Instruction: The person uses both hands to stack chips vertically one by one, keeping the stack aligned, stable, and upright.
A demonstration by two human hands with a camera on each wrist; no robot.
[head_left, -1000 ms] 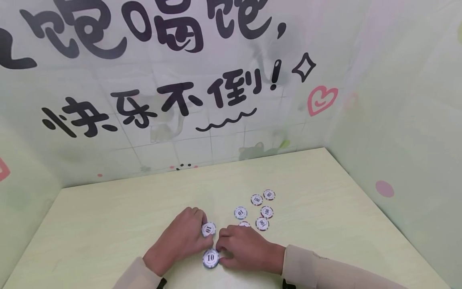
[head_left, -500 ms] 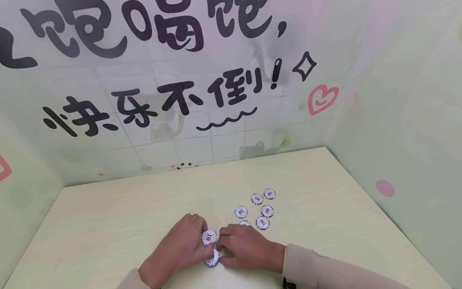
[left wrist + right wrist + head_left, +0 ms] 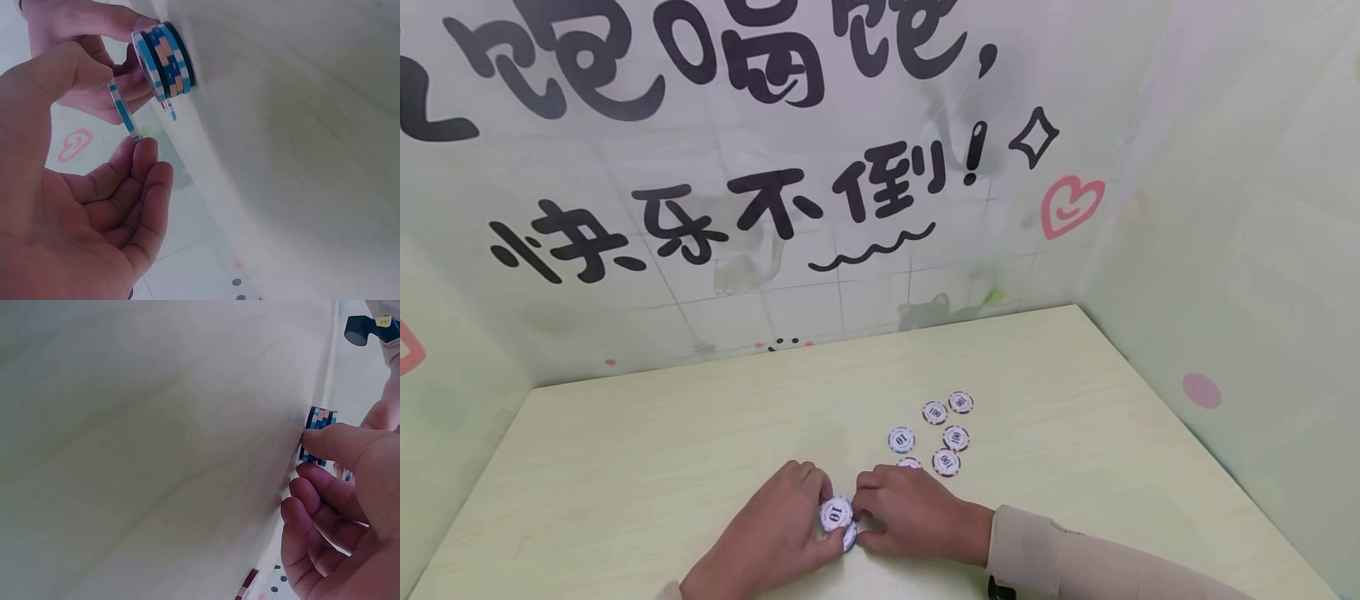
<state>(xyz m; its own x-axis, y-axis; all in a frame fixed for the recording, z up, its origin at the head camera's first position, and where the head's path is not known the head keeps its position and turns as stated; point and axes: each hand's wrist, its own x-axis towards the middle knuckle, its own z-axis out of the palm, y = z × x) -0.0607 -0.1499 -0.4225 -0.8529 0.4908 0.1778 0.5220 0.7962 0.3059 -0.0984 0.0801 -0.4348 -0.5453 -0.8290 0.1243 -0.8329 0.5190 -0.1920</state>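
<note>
My left hand (image 3: 767,533) pinches a single poker chip (image 3: 837,515) marked 10 by its edge, between thumb and fingertips. In the left wrist view this chip (image 3: 125,112) is tilted and apart from a short stack of chips (image 3: 164,61) with blue, white and peach edges. The stack stands on the table, partly hidden in the head view under the held chip. My right hand (image 3: 913,515) holds the stack at its side with thumb and index finger. In the right wrist view the thumb (image 3: 334,440) lies against the stack (image 3: 322,419).
Beyond the right hand, several loose chips lie flat on the pale table (image 3: 662,450): a 10 chip (image 3: 902,439), 100 chips such as one (image 3: 947,462), and a red-edged chip (image 3: 909,462) partly behind the hand. Printed wall sheets (image 3: 790,300) border the table.
My left hand has brought its chip nearer to me, from behind the stack to over it. The right hand stays at the stack, and the loose chips lie unmoved.
</note>
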